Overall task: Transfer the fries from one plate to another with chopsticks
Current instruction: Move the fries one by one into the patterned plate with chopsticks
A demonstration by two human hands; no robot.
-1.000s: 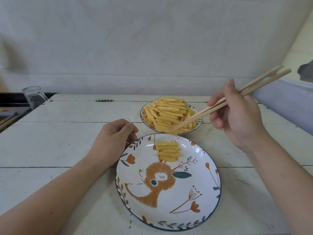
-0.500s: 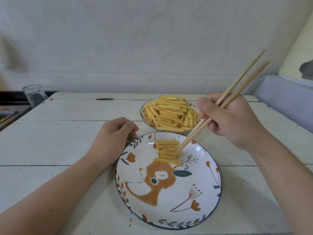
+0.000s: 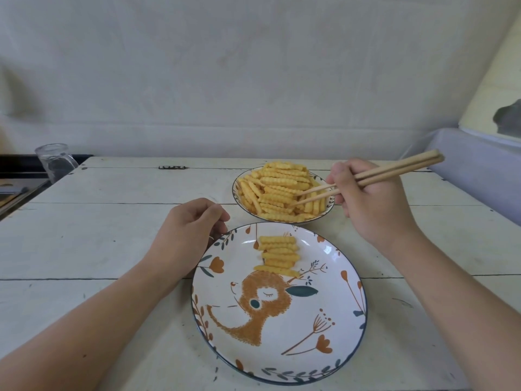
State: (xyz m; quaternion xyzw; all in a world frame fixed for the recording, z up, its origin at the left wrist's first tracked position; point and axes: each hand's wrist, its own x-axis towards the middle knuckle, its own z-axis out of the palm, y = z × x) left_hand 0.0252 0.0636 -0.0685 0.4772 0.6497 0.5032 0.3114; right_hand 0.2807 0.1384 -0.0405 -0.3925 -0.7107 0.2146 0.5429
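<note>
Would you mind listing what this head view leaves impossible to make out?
- Whether the chopsticks already pinch a fry: their tips are buried among the pile of fries.
- The far plate: the pile covers its inside, and the right hand hides its right rim.
- The left hand: its fingertips curl under, so contact with the deer plate is unclear.
- The glass jar: too small to tell its contents.
</note>
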